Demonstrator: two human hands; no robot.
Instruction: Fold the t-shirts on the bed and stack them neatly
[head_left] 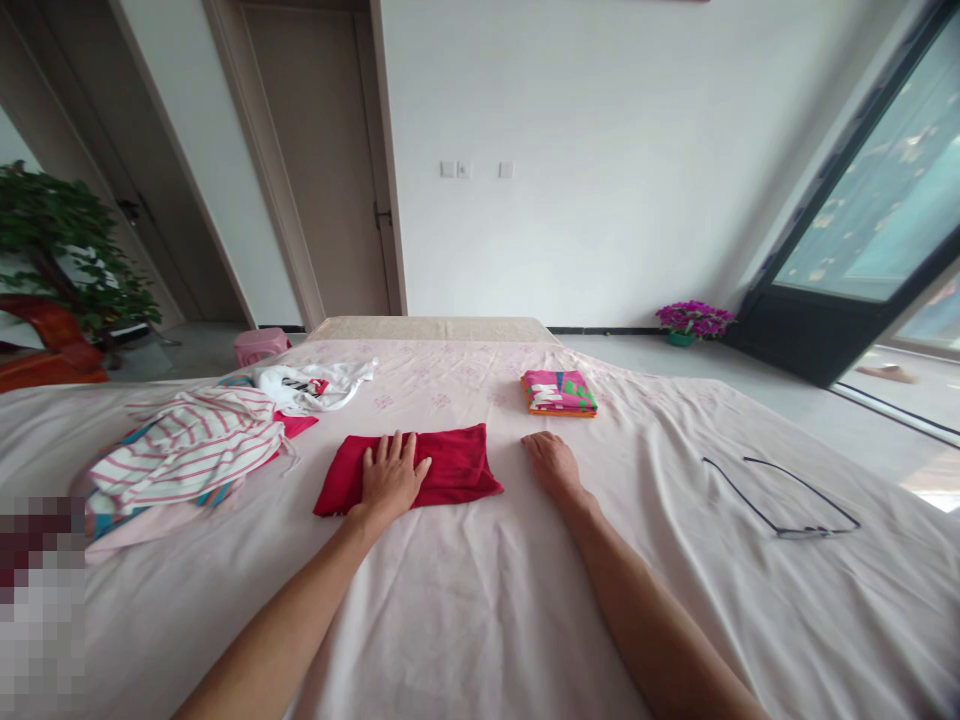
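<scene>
A red garment (457, 462), folded into a flat rectangle, lies on the pale pink sheet in front of me. My left hand (391, 475) rests flat on its left half, palm down with the fingers spread. To the right of the garment, apart from it, my right hand (553, 462) lies on the sheet with its fingers curled in and nothing visible in them. Just beyond that hand sits a small stack of folded clothes (560, 392), with a pink and green patterned piece on top and orange below.
Loose clothes lie heaped at the left, among them a striped garment (199, 445) and a white shirt (337, 385). Eyeglasses (817, 530) rest on the sheet (675, 600) at the right. Beyond the bed are a pink stool (261, 346) and potted purple flowers (694, 318).
</scene>
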